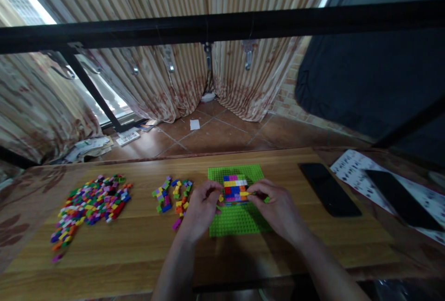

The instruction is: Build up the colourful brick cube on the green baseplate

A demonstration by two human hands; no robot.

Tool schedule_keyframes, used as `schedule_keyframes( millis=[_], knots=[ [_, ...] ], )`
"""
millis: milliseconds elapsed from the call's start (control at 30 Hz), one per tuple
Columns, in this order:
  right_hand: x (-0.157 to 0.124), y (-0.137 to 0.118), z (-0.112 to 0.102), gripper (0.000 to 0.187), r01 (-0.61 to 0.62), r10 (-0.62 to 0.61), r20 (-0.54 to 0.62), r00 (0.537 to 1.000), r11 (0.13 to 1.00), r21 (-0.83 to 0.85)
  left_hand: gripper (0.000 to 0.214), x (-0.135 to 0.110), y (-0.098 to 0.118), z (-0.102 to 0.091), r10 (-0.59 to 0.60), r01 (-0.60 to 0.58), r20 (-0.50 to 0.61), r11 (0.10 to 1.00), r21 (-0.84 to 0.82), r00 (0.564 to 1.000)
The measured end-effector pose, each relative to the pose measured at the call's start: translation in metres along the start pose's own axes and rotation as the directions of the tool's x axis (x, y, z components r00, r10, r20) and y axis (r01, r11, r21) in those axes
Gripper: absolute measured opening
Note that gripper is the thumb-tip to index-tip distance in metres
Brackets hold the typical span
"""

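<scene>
A block of many-coloured toy bricks (234,188) stands on the green baseplate (239,222). At its left side is my left hand (204,204), thumb and fingertips pinched together by a small yellow brick (221,197). A bit of green shows just below that thumb. My right hand (274,203) reaches in from the other side. Its thumb and forefinger close on a yellow brick (244,194) at the right edge of the block. A small green brick (267,199) shows by the curled fingers of this hand.
Left of the baseplate lie loose small groups of bricks (163,195). A large heap of bricks (93,201) covers the wooden table's (139,254) left part. To the right rest a black phone (328,189), a printed sheet (351,169) and another dark flat slab (403,199).
</scene>
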State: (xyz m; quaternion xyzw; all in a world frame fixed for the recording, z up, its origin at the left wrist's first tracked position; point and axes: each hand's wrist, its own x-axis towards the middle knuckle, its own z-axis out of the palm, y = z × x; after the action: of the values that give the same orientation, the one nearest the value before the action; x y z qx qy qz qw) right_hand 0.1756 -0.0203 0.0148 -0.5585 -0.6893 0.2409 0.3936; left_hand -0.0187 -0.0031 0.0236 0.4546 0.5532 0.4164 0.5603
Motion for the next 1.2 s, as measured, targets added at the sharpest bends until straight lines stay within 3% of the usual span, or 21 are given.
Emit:
schedule_keyframes(
  millis=[200,433,533,700,800,967,1100,1200],
  knots=[
    [0.0,0.005,0.007,0.008,-0.051,0.053,-0.037,0.998,0.997,0.058,0.028,0.003,-0.007,0.005,0.036,-0.033,-0.036,0.996,0.08,0.999],
    [0.001,0.01,0.01,0.008,-0.099,0.104,-0.036,0.994,0.989,0.113,0.032,0.005,-0.011,0.018,0.137,-0.096,-0.087,0.927,0.363,0.987],
    [0.0,0.009,0.01,0.007,-0.105,0.112,-0.047,0.993,0.986,0.129,0.041,0.005,-0.012,0.025,0.159,-0.062,-0.178,0.888,0.455,0.971],
    [0.002,0.012,0.009,0.007,-0.161,0.173,-0.044,0.984,0.968,0.193,0.054,0.006,-0.014,0.033,0.112,0.008,-0.243,0.896,0.444,0.964],
    [0.005,0.017,0.004,0.017,-0.264,0.294,-0.041,0.955,0.905,0.335,0.056,0.006,-0.014,0.035,0.1,0.014,-0.228,0.892,0.452,0.969],
    [0.008,0.018,-0.002,0.031,-0.452,0.51,0.05,0.859,0.709,0.541,0.057,0.006,-0.012,0.036,0.082,0.041,-0.237,0.88,0.474,0.968],
    [0.008,0.009,0.001,0.035,-0.526,0.528,0.184,0.829,0.625,0.578,0.053,0.006,-0.012,0.036,0.086,0.045,-0.243,0.872,0.487,0.966],
    [0.008,0.005,0.005,0.035,-0.539,0.529,0.21,0.822,0.607,0.583,0.051,0.006,-0.013,0.036,0.102,0.025,-0.229,0.869,0.493,0.968]
  ],
)
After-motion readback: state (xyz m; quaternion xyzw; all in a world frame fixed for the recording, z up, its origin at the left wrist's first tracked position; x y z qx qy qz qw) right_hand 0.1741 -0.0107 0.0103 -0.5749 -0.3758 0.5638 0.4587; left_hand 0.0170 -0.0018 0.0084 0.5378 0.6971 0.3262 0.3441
